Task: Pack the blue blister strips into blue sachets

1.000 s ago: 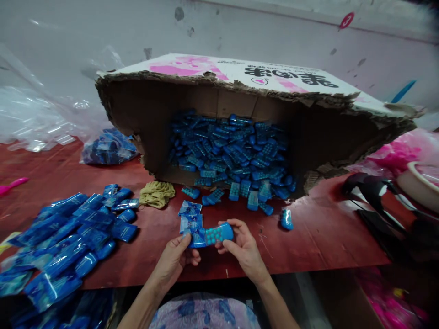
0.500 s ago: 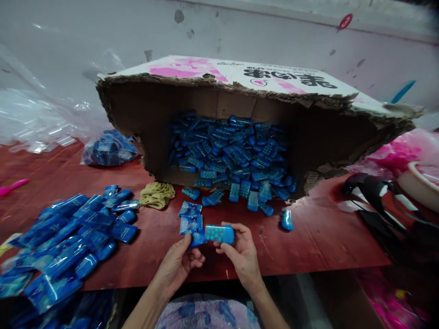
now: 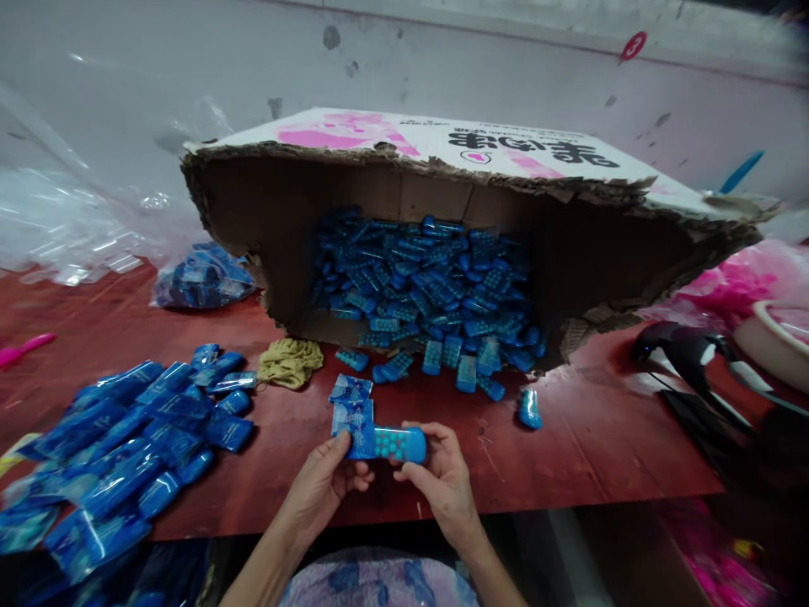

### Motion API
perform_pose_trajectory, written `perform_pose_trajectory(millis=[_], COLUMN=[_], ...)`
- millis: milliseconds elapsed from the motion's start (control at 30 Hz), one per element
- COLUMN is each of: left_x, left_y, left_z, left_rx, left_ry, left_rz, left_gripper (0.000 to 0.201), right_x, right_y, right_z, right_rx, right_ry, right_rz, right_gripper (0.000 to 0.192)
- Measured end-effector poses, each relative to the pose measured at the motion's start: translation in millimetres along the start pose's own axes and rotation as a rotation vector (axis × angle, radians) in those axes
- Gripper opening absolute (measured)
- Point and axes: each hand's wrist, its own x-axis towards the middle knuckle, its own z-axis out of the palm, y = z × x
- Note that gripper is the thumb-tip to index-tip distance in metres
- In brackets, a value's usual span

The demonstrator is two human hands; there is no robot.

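Note:
My left hand (image 3: 325, 472) pinches a blue printed packet (image 3: 357, 434) under its thumb, with the other fingers curled behind. At the packet's right side is a clear container (image 3: 392, 443) with blue beads inside and a blue cap. My right hand (image 3: 442, 480) is closed around the cap end, fingers behind and thumb low in front. The container's left end meets the packet; whether it is inside cannot be made out. Another flat blue packet (image 3: 350, 388) lies just beyond.
A torn cardboard box (image 3: 607, 244) on its side holds many bead containers (image 3: 423, 278), some spilling onto the red table (image 3: 600, 455). Filled blue packets (image 3: 139, 430) are heaped at left, near a yellowish cloth (image 3: 291, 362). One container (image 3: 529, 408) lies apart at right, before a black device (image 3: 676, 354).
The container has shifted slightly left and down against the packet, and more of the packet's face shows. My right thumb has slid lower, off the container's front.

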Motion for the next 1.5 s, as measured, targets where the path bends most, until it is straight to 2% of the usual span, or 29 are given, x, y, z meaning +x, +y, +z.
perform_pose_trajectory(millis=[200, 400, 500, 600, 700, 767, 867, 967, 1100, 1233, 1400, 1500], left_x=[2.0, 2.9, 5.0, 7.0, 5.8, 3.6, 0.1, -1.7, -1.8, -1.2, -1.7, -3.6], left_y=[4.7, 4.3, 1.4, -0.6, -1.6, -2.4, -2.4, 1.1, 7.0, 4.2, -4.6, -5.5], left_z=[1.7, 9.4, 12.6, 12.0, 11.8, 13.8, 17.7, 16.9, 11.3, 12.4, 17.8, 18.3], left_rx=[0.070, -0.035, -0.063, -0.073, -0.094, -0.116, -0.132, -0.146, -0.132, -0.109, -0.157, -0.125], left_ry=[0.009, 0.021, 0.066, 0.102, 0.089, 0.052, -0.078, -0.169, -0.187, -0.223, -0.185, -0.221], left_rz=[0.033, -0.028, -0.014, -0.035, -0.077, -0.096, -0.128, -0.173, -0.201, -0.225, -0.221, -0.247], left_gripper=[0.021, 0.022, 0.017, 0.013, 0.010, 0.009, 0.008, 0.005, 0.007, 0.005, 0.006, 0.010], right_x=[-5.1, -7.6, -8.0, -8.3, -6.8, -4.3, 0.1, 3.5, 7.1, 9.8, 11.1, 12.1], right_y=[12.4, 38.7, 44.7, 39.4, 29.8, 26.3, 26.2, 25.4, 18.4, 14.0, 14.0, 11.8], right_z=[0.2, -1.8, -0.7, 0.8, 1.7, 1.9, 0.1, -5.6, -14.9, -17.2, -14.6, -15.1], right_rx=[-0.035, -0.244, -0.264, -0.205, -0.107, -0.025, 0.058, -0.021, -0.183, -0.286, -0.153, -0.122], right_ry=[-0.002, 0.113, 0.125, 0.059, -0.014, -0.012, 0.013, -0.024, -0.176, -0.194, -0.247, -0.273], right_rz=[-0.015, -0.122, -0.089, -0.033, 0.072, 0.137, 0.158, 0.115, 0.092, 0.071, 0.133, 0.169], right_gripper=[0.036, 0.037, 0.037, 0.035, 0.023, 0.021, 0.032, 0.051, 0.069, 0.083, 0.089, 0.089])
